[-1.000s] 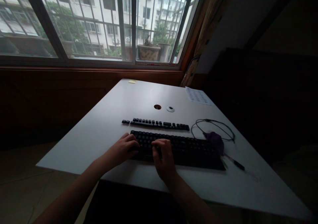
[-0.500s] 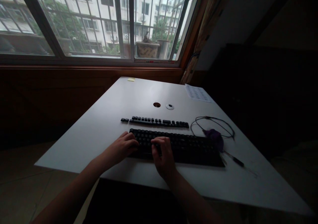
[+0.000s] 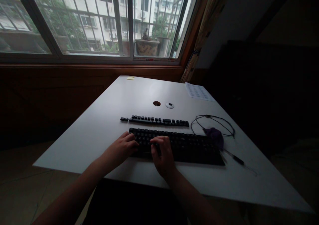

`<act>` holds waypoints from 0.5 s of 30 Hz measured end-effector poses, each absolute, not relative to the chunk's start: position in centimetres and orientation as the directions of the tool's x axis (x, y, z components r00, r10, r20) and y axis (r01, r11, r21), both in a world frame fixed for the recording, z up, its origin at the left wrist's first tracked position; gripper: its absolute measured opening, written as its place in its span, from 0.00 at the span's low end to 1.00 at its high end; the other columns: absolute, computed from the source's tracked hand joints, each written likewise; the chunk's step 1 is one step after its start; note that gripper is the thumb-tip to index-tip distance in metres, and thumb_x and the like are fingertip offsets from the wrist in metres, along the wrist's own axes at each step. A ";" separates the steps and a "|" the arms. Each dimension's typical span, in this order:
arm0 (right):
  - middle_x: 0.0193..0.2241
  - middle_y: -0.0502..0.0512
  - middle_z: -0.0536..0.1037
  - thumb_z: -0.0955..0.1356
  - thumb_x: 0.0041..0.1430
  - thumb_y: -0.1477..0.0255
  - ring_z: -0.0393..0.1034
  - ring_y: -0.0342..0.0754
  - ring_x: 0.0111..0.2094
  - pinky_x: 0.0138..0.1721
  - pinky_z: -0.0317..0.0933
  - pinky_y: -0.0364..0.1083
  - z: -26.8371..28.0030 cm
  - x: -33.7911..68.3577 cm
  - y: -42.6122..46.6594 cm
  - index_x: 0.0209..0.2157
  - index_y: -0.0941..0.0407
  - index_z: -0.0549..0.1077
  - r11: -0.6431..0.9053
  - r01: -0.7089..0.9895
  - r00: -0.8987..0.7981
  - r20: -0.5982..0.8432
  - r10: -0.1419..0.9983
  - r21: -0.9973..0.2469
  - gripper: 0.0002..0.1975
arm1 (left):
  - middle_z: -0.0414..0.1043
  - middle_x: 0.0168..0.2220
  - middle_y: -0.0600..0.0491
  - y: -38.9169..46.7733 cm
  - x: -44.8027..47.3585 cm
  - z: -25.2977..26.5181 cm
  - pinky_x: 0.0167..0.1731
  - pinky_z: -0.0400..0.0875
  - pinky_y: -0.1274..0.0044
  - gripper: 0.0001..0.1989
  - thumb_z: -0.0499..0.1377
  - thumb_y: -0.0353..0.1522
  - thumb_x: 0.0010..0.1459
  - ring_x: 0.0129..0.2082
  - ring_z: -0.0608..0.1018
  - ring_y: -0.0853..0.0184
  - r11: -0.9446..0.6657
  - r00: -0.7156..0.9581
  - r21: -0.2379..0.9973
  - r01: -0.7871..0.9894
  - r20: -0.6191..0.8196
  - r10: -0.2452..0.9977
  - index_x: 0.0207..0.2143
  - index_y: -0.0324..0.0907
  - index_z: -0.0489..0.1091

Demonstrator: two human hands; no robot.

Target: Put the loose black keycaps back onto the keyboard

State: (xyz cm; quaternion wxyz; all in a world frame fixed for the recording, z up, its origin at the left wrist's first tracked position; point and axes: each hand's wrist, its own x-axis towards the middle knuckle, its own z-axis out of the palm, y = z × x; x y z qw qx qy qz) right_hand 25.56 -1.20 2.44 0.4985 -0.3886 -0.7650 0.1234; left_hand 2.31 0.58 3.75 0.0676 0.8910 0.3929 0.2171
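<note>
A black keyboard (image 3: 196, 152) lies lengthwise on the white table in front of me. My left hand (image 3: 126, 144) wraps its fingers over the left end of it. Over the left-middle keys is my right hand (image 3: 162, 153), thumb and index finger bent toward each other in a pinch; whatever is between the tips is too small and dark to make out. Behind the keyboard, several loose black keycaps (image 3: 166, 121) stand in rows, with two keycaps (image 3: 124, 119) slightly apart at the left end.
At the right lie a looped black cable (image 3: 233, 132), a dark purple cloth (image 3: 215, 137) and a thin tool with a black handle (image 3: 238, 159). Farther back are a round hole (image 3: 157, 103), a white ring-shaped cover (image 3: 169, 105), printed paper (image 3: 199, 92) and a yellow note (image 3: 130, 78).
The whole view has shifted slightly, with the table a little higher in the picture. Both hands keep nearly the same place on the keyboard.
</note>
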 end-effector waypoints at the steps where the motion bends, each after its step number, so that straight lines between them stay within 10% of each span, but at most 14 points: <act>1: 0.41 0.56 0.72 0.63 0.65 0.79 0.66 0.52 0.45 0.47 0.65 0.55 2.5 25.5 -1.2 0.46 0.51 0.69 0.672 0.470 -0.210 0.668 0.714 -0.572 0.11 | 0.73 0.41 0.49 0.6 2.2 3.5 0.42 0.73 0.68 0.05 0.64 0.27 0.62 0.42 0.71 0.59 -0.682 0.590 0.296 0.668 0.347 0.729 0.41 0.43 0.76; 15: 0.49 0.57 0.78 0.66 0.62 0.79 0.69 0.53 0.49 0.51 0.67 0.57 2.2 25.4 -1.3 0.51 0.51 0.72 0.794 0.500 -0.560 0.571 0.601 -0.346 0.17 | 0.71 0.42 0.49 -0.3 -0.9 2.1 0.46 0.71 0.66 0.09 0.60 0.35 0.66 0.45 0.72 0.60 -0.494 0.304 0.553 0.671 0.403 0.863 0.48 0.46 0.73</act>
